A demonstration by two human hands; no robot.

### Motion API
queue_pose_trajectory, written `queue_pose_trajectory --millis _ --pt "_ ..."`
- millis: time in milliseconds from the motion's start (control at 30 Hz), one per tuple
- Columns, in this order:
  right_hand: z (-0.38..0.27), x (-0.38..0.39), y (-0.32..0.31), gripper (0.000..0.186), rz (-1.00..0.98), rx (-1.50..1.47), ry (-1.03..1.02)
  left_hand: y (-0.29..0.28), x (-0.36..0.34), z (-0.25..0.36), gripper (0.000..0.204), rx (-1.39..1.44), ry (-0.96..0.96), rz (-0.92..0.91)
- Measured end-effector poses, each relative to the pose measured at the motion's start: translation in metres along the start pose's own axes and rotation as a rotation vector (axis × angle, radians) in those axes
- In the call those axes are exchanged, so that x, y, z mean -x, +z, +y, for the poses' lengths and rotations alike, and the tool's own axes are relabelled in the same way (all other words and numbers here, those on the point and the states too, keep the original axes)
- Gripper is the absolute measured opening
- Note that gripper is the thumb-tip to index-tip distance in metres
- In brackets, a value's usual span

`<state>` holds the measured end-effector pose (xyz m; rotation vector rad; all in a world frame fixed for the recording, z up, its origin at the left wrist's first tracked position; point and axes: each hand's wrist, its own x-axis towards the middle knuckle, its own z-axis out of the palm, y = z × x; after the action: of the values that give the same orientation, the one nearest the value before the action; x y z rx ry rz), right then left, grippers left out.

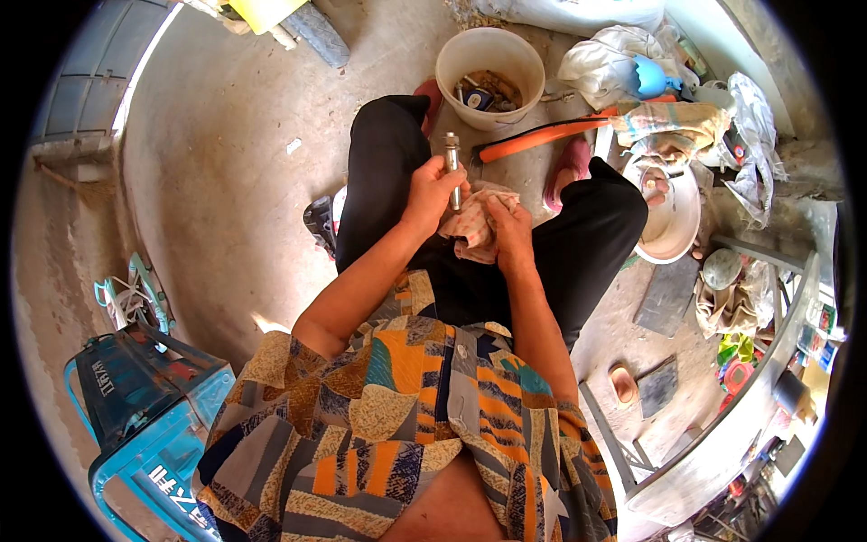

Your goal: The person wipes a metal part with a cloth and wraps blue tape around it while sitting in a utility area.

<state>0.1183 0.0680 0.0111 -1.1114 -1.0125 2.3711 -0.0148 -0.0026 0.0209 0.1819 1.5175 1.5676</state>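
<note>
I sit with my knees apart over a bare concrete floor (226, 181), my black trousers (384, 181) framing the work. My left hand (428, 195) pinches a silvery metal anchor bolt (452, 161) between thumb and fingers, nearly upright, its nut end pointing up and away from me. The bolt is in front of me between my knees, its lower end against a crumpled, pale rag (476, 224) with reddish spots. My right hand (512, 230) grips that rag, thumb on top, the fingers partly hidden in its folds.

Just beyond my feet stands a white bucket (477, 56) with small metal parts and a round blue-and-black item (478, 98) at the bottom. A long orange bar (542, 138) with a dark edge reaches toward it from the right, near my pink slipper (566, 173). Beside my right knee is a white basin (670, 237); closer in on that side, a dark flat slab (666, 296) lies on the floor. Behind my left elbow sits a blue-green machine case (149, 384).
</note>
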Motion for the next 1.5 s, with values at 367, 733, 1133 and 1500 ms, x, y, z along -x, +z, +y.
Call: queue_pose_trajectory --millis 367,733,1133,1500 --pt "0.001 0.004 -0.003 0.031 -0.086 -0.21 -0.057 0.018 0.025 -0.013 0.027 -0.813 0.66 -0.064" --pt "-0.003 -0.001 -0.002 0.026 -0.031 -0.409 -0.158 0.014 0.039 -0.005 0.017 -0.682 0.372 -0.105" --pt "-0.025 0.003 0.009 0.022 -0.172 -0.378 -0.117 -0.001 0.034 -0.003 0.023 0.656 -0.585 -0.542" --pt "-0.011 -0.006 0.0 0.021 0.07 -0.291 -0.172 0.012 0.042 -0.002 0.016 0.09 -0.258 -0.212"
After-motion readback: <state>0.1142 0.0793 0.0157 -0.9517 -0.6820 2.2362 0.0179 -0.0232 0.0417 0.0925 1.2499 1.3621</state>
